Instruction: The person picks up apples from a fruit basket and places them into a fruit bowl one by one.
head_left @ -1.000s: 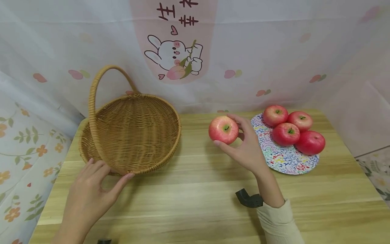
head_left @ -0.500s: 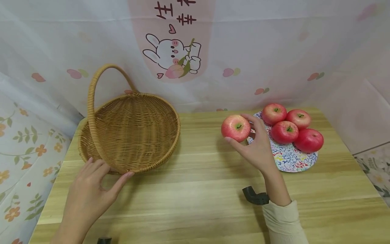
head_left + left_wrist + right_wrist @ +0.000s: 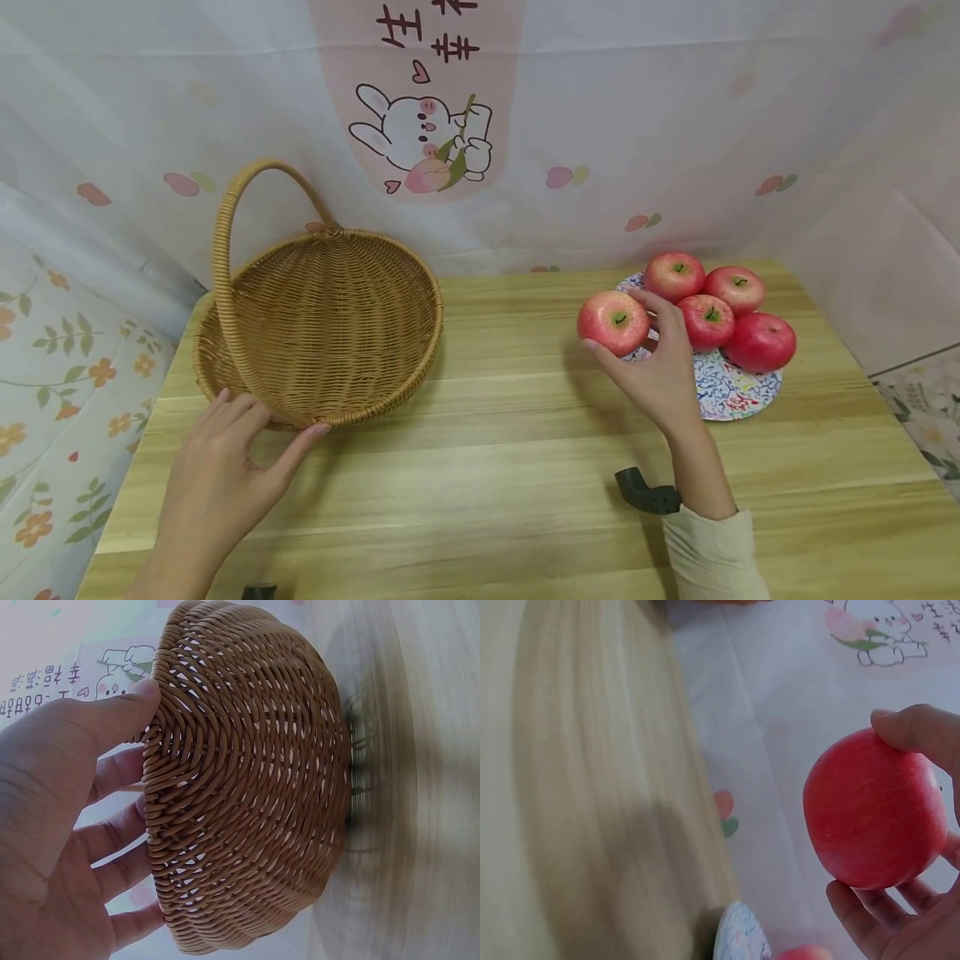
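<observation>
My right hand (image 3: 660, 371) holds a red apple (image 3: 613, 323) between thumb and fingers, at the left edge of the patterned plate (image 3: 738, 392). In the right wrist view this apple (image 3: 875, 811) is raised above the table, with the thumb at its top and fingers below. Several more red apples (image 3: 761, 342) sit bunched on the plate. At the left stands a wicker basket (image 3: 330, 333) with a tall arched handle and nothing inside. My left hand (image 3: 221, 475) grips its near rim. The left wrist view shows the thumb on the basket's (image 3: 247, 765) rim and fingers behind it.
The wooden table (image 3: 450, 500) lies under everything. Behind it hangs a white curtain (image 3: 637, 125) with a rabbit print, and a flowered cloth (image 3: 67, 417) hangs at the left. A black curved piece (image 3: 645, 493) is at the right wrist.
My right hand has moved right with the apple, from the middle of the table to the plate's left edge. The left hand and basket have stayed put.
</observation>
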Demonstrator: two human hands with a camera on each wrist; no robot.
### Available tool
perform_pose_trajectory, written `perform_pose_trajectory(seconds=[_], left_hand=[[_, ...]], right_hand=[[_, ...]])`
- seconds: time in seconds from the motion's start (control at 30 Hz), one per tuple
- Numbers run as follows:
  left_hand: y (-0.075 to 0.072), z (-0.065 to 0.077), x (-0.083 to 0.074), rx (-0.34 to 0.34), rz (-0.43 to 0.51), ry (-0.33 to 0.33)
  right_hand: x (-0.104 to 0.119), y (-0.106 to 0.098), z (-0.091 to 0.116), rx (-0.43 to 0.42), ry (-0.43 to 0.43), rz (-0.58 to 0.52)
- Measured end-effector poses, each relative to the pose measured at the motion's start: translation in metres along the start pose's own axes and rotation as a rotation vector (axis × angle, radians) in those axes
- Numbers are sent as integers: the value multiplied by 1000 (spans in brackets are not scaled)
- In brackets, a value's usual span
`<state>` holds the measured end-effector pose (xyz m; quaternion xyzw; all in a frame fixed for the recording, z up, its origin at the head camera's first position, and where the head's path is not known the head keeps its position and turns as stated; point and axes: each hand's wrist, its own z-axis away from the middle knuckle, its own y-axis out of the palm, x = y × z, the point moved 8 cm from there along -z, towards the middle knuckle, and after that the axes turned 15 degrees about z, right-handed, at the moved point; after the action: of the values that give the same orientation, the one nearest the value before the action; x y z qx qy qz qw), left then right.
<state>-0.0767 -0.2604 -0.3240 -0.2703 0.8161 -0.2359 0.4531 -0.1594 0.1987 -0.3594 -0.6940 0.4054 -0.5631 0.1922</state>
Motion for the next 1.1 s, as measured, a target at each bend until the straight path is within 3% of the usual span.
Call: perform_pose_trajectory(seconds=[0.8,1.1], left_hand=[[-1,2,0,-8,-21,16],[-1,2,1,-12,-16,18]], right_hand=[[-64,-42,33,-136,239,87],[-91,-53,42,-124,362,74]])
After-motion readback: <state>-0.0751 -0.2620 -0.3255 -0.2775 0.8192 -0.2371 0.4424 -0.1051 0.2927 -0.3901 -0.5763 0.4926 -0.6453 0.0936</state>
